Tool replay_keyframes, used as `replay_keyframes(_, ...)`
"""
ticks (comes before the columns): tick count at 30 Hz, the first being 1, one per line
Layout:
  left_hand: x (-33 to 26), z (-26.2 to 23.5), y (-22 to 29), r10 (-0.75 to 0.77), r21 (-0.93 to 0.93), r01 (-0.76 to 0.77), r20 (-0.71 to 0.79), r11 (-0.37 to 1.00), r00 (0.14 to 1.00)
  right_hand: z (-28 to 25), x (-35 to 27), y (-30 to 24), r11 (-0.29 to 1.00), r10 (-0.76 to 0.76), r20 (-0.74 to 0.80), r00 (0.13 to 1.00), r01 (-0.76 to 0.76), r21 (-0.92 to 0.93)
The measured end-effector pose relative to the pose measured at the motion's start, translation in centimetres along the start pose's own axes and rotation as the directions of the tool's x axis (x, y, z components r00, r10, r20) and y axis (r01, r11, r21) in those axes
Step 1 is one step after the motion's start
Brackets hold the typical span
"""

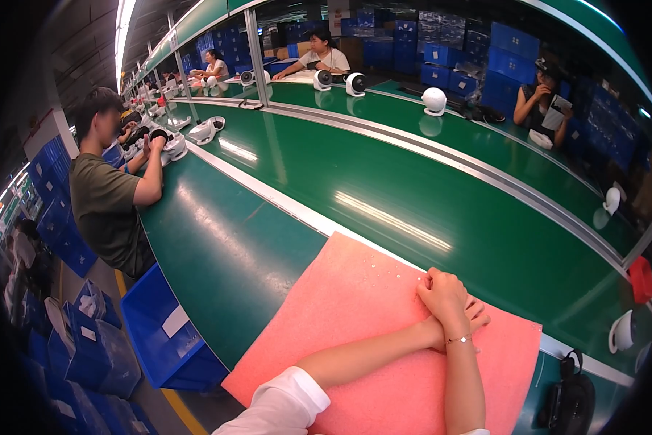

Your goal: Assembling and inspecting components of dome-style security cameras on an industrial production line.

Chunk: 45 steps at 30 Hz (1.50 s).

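Observation:
My forearms cross over a pink foam mat (pixel 340 312) on the workbench. My left hand (pixel 476 313) comes in from the left, passes under my right wrist and lies on the mat with its fingers stretched out; part of it is hidden by the right wrist. Above it, near the mat's far edge, my right hand (pixel 443 291) is closed with its fingers curled under. Whatever it may hold is out of sight. A thin bracelet (pixel 459 339) circles the right wrist. Several tiny pale bits (pixel 384 274) are scattered on the mat just left of the right hand.
Beyond a metal rail runs a green conveyor belt (pixel 326 159). White rounded devices (pixel 434 101) stand along its far side. At left a co-worker (pixel 112 181) handles a white device. A blue bin (pixel 141 308) stands beside the bench. A black strapped object (pixel 574 399) lies right of the mat.

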<state>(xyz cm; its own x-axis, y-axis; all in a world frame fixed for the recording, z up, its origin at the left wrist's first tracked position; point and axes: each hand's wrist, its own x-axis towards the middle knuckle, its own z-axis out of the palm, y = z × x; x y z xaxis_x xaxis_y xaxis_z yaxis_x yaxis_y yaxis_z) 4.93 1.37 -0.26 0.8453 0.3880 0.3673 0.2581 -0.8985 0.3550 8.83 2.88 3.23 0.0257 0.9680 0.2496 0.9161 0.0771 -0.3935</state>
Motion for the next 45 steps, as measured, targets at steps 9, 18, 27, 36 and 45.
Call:
replay_keyframes(9, 0.6, 0.6, -0.1, 0.046, 0.025, -0.045, -0.040, 0.999, 0.998, 0.0, 0.0, 0.9, 1.000, -0.006, -0.003, 1.000, 0.006, 0.014)
replay_keyframes(18, 1.7, 1.9, 0.0, 0.018, 0.044, -0.017, -0.023, 0.999, 1.000, 0.3, 0.0, 2.9, 0.999, -0.040, -0.033, 0.999, 0.040, 0.010)
replay_keyframes(27, 2.7, 2.5, 0.1, 0.018, 0.066, -0.018, 0.003, 0.998, 1.000, -0.4, 0.1, 3.7, 0.999, -0.022, -0.022, 1.000, 0.023, 0.048)
replay_keyframes(36, 4.4, 4.0, 0.2, -0.001, 0.042, 0.001, -0.004, 0.999, 1.000, -0.6, 0.4, 5.9, 0.999, -0.004, 0.000, 1.000, 0.004, 0.050)
replay_keyframes(45, 5.2, 4.3, 0.4, 0.025, 0.044, -0.024, -0.028, 0.999, 0.999, -1.2, 0.4, 6.7, 0.998, -0.019, -0.019, 1.000, 0.020, 0.056)
